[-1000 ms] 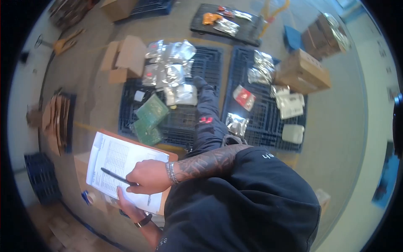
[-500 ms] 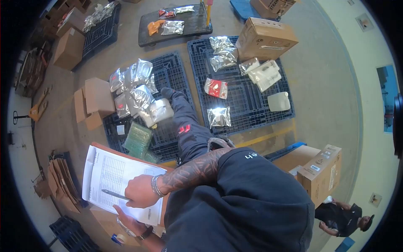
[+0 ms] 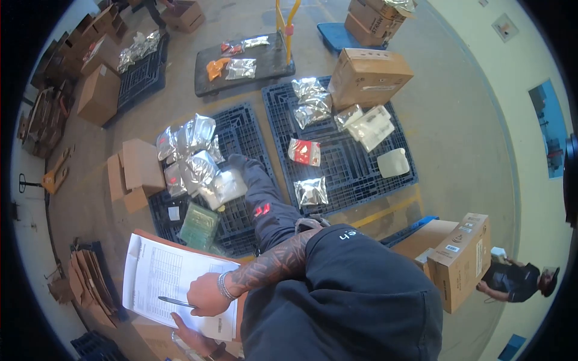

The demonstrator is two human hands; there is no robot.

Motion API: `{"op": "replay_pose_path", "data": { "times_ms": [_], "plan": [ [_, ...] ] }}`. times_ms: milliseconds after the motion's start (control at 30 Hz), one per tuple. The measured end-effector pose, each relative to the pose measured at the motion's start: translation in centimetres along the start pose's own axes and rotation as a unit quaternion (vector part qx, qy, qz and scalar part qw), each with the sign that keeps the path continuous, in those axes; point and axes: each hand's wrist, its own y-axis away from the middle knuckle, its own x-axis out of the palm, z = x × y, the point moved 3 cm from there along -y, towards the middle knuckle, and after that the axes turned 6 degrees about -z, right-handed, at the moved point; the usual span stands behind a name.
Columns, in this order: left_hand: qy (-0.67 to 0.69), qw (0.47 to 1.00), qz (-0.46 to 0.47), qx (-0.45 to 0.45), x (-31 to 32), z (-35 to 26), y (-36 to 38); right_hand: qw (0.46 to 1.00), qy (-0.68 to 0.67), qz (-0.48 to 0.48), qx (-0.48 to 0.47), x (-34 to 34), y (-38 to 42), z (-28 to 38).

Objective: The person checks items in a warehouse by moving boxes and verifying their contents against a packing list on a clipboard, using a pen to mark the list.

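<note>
A brown clipboard with white printed sheets on it is at the lower left, a table of rows visible on the top sheet. My left hand grips its lower edge, the thumb lying over the paper. Above the sheet, my right hand pinches a dark grey pen, its tip pointing left over the printed table. A bracelet circles the right wrist. My leg extends up over the left pallet.
Silver pouches and a green stack lie on the left black pallet. Another pallet bears pouches, a white jug and a carton. Beyond stands a flat cart. Cartons and a person are at right.
The view has shifted, so the pallets and cart appear lower. My right hand and the pen sit slightly farther right and lower. The person at right appears higher and farther right.
</note>
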Motion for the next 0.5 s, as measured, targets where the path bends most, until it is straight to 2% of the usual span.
{"op": "replay_pose_path", "data": {
  "times_ms": [133, 200, 233, 267, 300, 333, 433, 500],
  "plan": [
    [-0.025, 0.999, 0.027, 0.039, -1.1, 1.2, -2.5, 0.999, -0.009, 0.024, 0.033, -0.5, -0.2, 0.0],
    [0.053, 0.998, 0.025, -0.009, -1.9, 2.0, -2.7, 0.999, 0.008, 0.018, 0.04, -0.9, -0.4, 0.0],
    [0.034, 0.999, 0.011, -0.015, -1.0, 0.9, -1.5, 0.999, 0.021, 0.015, 0.044, -0.3, -0.9, 0.0],
    [0.074, 0.996, 0.037, -0.018, -0.2, 0.6, -0.6, 0.999, 0.034, -0.028, -0.007, 1.2, -1.3, -0.9],
    [0.12, 0.992, 0.042, -0.012, -0.3, 0.7, -0.3, 0.998, 0.032, 0.03, 0.043, 0.7, -1.2, -0.6],
    [0.089, 0.995, 0.033, 0.021, -0.8, 0.6, -0.8, 0.997, 0.045, 0.054, 0.033, 1.2, -1.7, -0.6],
    [0.081, 0.996, -0.007, 0.021, -3.0, 3.0, -1.2, 0.999, 0.048, 0.022, -0.001, 1.6, -2.4, -1.5],
    [0.054, 0.997, -0.032, 0.045, -4.5, 4.5, -1.0, 0.998, 0.012, 0.04, 0.038, 1.3, -3.3, 0.0]
  ]
}}
